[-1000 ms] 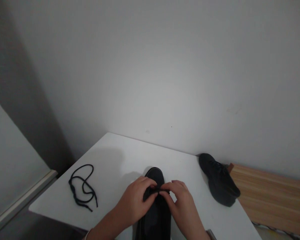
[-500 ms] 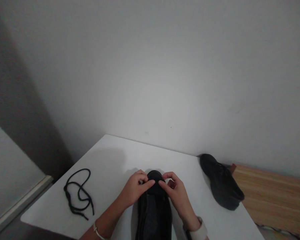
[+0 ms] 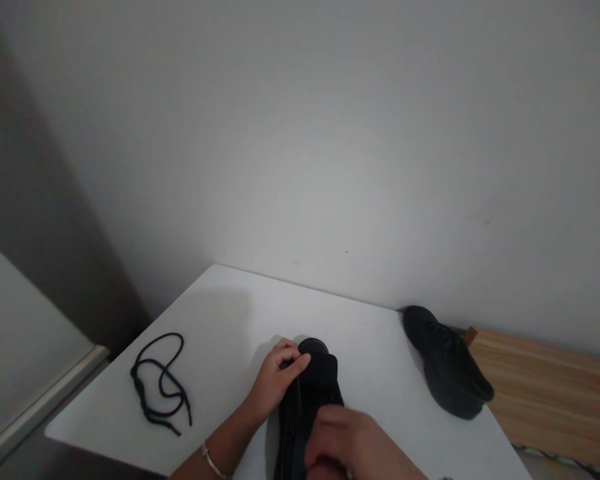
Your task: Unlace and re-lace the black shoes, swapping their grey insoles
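A black shoe lies lengthwise in front of me, its toe pointing away and its near end cut off by the frame. The tongue is folded forward over the toe. My left hand pinches the tongue's left edge, thumb on top and fingers curled by the toe. My right hand is over the nearer part of the shoe's opening. Its fingers look bent, but motion smears them and part of them is hidden, so I cannot tell what they hold.
A loose black shoelace lies looped on the left of the white table. A second black shoe, with its lace in, stands at the table's right edge. Beyond that is a wood-grain surface. A wall runs behind.
My right hand has let go of the tongue's right side and come back toward me over the shoe's opening. My left hand has stayed at the tongue. The view has shifted slightly.
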Tool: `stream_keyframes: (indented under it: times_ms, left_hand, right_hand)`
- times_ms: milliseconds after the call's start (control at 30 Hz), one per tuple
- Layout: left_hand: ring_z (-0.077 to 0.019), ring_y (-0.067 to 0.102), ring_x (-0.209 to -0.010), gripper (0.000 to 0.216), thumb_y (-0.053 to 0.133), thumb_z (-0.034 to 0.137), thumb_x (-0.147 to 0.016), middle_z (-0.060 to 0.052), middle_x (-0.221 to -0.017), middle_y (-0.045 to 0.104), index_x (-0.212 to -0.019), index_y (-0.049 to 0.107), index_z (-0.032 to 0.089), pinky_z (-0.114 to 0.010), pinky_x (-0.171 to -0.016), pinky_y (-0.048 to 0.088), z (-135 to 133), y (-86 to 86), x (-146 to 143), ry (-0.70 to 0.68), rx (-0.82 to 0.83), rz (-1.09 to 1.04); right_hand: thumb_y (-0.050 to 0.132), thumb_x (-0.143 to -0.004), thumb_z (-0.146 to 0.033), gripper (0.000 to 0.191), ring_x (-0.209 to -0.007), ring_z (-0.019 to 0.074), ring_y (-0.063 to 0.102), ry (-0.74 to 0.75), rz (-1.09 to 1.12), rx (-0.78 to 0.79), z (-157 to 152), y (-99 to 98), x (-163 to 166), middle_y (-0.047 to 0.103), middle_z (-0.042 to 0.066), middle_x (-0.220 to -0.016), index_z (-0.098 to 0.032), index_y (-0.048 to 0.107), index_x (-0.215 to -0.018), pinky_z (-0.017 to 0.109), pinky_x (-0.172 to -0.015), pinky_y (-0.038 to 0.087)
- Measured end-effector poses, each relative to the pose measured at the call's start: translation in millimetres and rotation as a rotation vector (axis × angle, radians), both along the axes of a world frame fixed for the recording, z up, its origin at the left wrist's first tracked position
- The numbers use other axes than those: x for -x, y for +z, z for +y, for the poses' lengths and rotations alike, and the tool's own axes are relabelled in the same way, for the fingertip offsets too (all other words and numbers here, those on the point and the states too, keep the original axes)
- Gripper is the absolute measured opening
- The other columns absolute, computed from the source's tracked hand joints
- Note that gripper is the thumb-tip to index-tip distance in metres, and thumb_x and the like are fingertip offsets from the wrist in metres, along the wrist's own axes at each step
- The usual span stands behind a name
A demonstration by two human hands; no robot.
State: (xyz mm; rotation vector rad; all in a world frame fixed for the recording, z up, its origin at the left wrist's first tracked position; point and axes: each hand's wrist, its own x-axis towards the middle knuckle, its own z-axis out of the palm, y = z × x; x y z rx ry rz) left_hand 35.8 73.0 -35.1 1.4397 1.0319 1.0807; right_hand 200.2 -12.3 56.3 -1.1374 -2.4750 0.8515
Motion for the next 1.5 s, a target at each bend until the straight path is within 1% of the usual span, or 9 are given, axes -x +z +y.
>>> stream_keyframes:
  times_ms: [100,233,367,533,700,833,1033,1333,1500]
  left_hand:
    - [-0.0213,0.054,-0.087,0.042,0.063,0.055,-0.084,-0.002,-0.082,0.054,-0.061,0.058,0.019,-0.032,-0.082,0.042,-1,0.5,0,0.001,0.003,-0.016]
    - [-0.0206,0.056,-0.086,0.042,0.064,0.054,-0.083,-0.002,-0.083,0.056,-0.060,0.059,0.019,-0.032,-0.083,0.043,-2,0.5,1,0.014,-0.005,-0.035]
    - [-0.0210,0.057,-0.087,0.041,0.066,0.053,-0.082,-0.003,-0.085,0.056,-0.060,0.060,0.019,-0.033,-0.084,0.044,-2,-0.9,3,0.033,-0.022,-0.047]
    - [-0.0226,0.058,-0.094,0.041,0.069,0.053,-0.081,-0.005,-0.090,0.058,-0.059,0.064,0.019,-0.036,-0.094,0.043,0,-2.0,4,0.054,-0.047,-0.060]
    - [-0.0225,0.059,-0.095,0.043,0.070,0.055,-0.081,-0.005,-0.091,0.059,-0.059,0.065,0.018,-0.035,-0.097,0.043,0,-2.4,5,0.058,-0.059,-0.066]
    - [-0.0221,0.059,-0.094,0.045,0.069,0.057,-0.081,-0.005,-0.091,0.059,-0.059,0.065,0.019,-0.035,-0.096,0.044,0,-3.1,5,0.059,-0.063,-0.069]
    - [-0.0225,0.059,-0.095,0.045,0.069,0.058,-0.081,-0.005,-0.092,0.059,-0.060,0.065,0.019,-0.036,-0.097,0.043,0,-3.9,4,0.066,-0.069,-0.062]
    - [-0.0219,0.059,-0.094,0.045,0.068,0.057,-0.082,-0.005,-0.091,0.059,-0.059,0.064,0.019,-0.035,-0.096,0.043,-1,-0.6,5,0.056,-0.074,-0.055]
    - [-0.0224,0.059,-0.096,0.044,0.069,0.056,-0.082,-0.005,-0.092,0.060,-0.060,0.065,0.019,-0.036,-0.096,0.044,0,-4.0,5,0.060,-0.070,-0.055]
  right_hand:
    - [0.065,-0.083,-0.010,0.017,-0.053,0.0096,0.057,0.186,-0.383,0.066,0,-11.4,19,0.073,0.001,-0.072,-0.019,0.076,-0.074,0.020,-0.042,0.029]
    - [0.058,-0.083,-0.006,0.023,-0.052,0.0157,0.066,0.226,-0.673,0.075,3,-25.1,37,0.078,0.011,-0.073,-0.011,0.081,-0.083,0.024,-0.035,0.020]
    - [0.056,-0.079,-0.001,0.027,-0.055,0.0201,0.070,0.219,-0.673,0.039,0,-36.3,39,0.078,0.015,-0.073,-0.010,0.081,-0.082,0.024,-0.036,0.025]
    - [0.057,-0.075,0.000,0.027,-0.053,0.0163,0.069,0.158,-0.628,0.008,-5,-52.8,35,0.076,0.008,-0.064,-0.016,0.078,-0.072,0.019,-0.046,0.044]
    - [0.057,-0.074,0.004,0.028,-0.055,0.0181,0.071,0.120,-0.628,0.009,-7,-59.8,36,0.076,0.010,-0.067,-0.014,0.077,-0.072,0.021,-0.048,0.048]
    - [0.059,-0.074,0.004,0.024,-0.060,0.0249,0.074,0.122,-0.661,0.018,-7,-55.0,42,0.077,0.015,-0.070,-0.009,0.078,-0.076,0.024,-0.046,0.047]
    - [0.052,-0.076,0.007,0.033,-0.072,0.0332,0.077,0.127,-0.693,0.013,-8,-42.1,50,0.077,0.025,-0.091,-0.003,0.079,-0.092,0.030,-0.047,0.050]
    - [0.054,-0.077,0.006,0.033,-0.075,0.0284,0.078,0.117,-0.697,0.025,-7,-39.7,49,0.077,0.024,-0.098,-0.006,0.078,-0.095,0.027,-0.052,0.055]
    - [0.050,-0.079,0.005,0.036,-0.079,0.0319,0.077,0.100,-0.697,0.074,-5,-33.2,49,0.077,0.023,-0.097,-0.004,0.078,-0.099,0.029,-0.053,0.054]
